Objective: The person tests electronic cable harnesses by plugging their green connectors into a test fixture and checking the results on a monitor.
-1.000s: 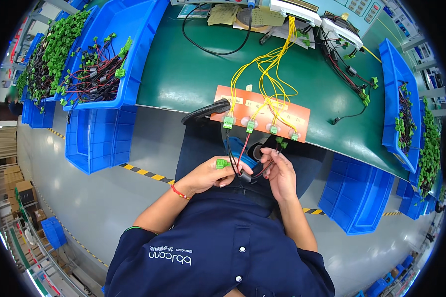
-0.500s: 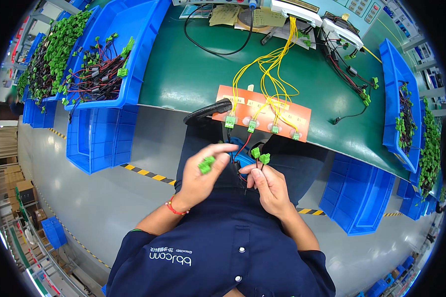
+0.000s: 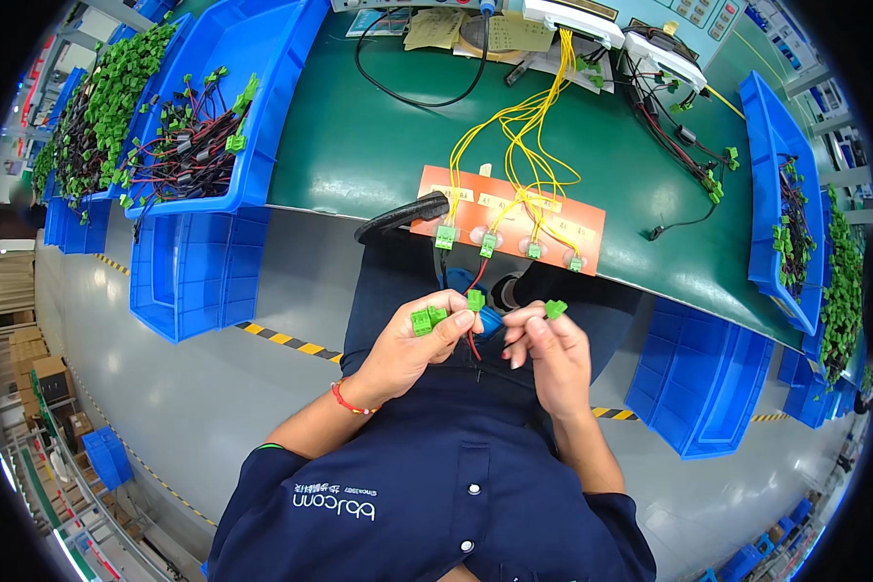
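My left hand [image 3: 407, 339] is closed, with a pair of green terminal connectors [image 3: 427, 321] showing at its fingers. Between its thumb and forefinger it also pinches a green connector [image 3: 475, 300], from which a short red and black wire hangs down. To the right, my right hand [image 3: 559, 361] is closed near another green connector [image 3: 555, 308], which stands up from its fingers; the wire below is mostly hidden. Both hands are over my lap, just short of an orange board [image 3: 514, 207] at the bench edge. Green sockets [image 3: 445, 237] with yellow wires [image 3: 524, 126] line the board's near edge.
A black strap-like piece [image 3: 403, 215] sticks out at the board's left. Blue bins [image 3: 283, 107] of wired connectors flank the green bench [image 3: 359, 145], left and right. More wired connectors [image 3: 713, 184] lie on the bench's right. Blue crates [image 3: 199, 276] stand below.
My left hand has moved right and turned, and it now pinches one of the two connectors that stood in my right hand. My right hand has shifted right with one connector.
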Demonstrator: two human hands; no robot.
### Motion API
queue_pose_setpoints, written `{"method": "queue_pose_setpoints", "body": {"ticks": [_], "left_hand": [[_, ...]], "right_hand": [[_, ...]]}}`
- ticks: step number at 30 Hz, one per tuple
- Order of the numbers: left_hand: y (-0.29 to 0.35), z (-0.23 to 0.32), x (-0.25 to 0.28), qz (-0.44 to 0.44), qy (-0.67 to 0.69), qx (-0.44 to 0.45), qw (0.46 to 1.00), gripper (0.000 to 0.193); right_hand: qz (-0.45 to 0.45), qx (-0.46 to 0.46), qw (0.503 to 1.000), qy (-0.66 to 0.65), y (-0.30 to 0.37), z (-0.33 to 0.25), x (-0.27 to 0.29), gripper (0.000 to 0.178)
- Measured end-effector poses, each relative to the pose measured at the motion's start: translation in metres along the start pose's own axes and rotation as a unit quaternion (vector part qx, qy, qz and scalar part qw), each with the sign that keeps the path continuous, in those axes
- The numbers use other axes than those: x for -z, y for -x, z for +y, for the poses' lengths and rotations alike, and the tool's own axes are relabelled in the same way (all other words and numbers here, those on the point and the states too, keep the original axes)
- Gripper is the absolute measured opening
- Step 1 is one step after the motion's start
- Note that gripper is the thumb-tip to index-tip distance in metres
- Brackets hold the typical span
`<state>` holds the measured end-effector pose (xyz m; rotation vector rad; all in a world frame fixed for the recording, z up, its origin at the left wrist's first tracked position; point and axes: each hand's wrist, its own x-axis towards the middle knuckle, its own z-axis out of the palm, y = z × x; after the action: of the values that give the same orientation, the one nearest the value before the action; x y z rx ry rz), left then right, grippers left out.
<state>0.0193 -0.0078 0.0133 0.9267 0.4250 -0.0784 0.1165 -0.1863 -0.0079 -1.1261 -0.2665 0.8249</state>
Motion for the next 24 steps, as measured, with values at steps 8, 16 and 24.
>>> {"method": "queue_pose_setpoints", "body": {"ticks": [8,16,24], "left_hand": [[0.003,0.003,0.015,0.012,-0.023,-0.021,0.999,0.02],[0.006,-0.013,0.027,0.076,-0.199,-0.079,0.974,0.016],[0.007,-0.019,0.022,0.115,-0.465,-0.208,0.853,0.015]], "right_hand": [[0.024,0.061,0.994,-0.09,-0.005,-0.011,0.004,0.02],[0.014,0.04,0.986,0.163,-0.01,0.004,-0.002,0.023],[-0.005,-0.051,0.997,0.059,-0.028,-0.004,-0.001,0.033]]}}
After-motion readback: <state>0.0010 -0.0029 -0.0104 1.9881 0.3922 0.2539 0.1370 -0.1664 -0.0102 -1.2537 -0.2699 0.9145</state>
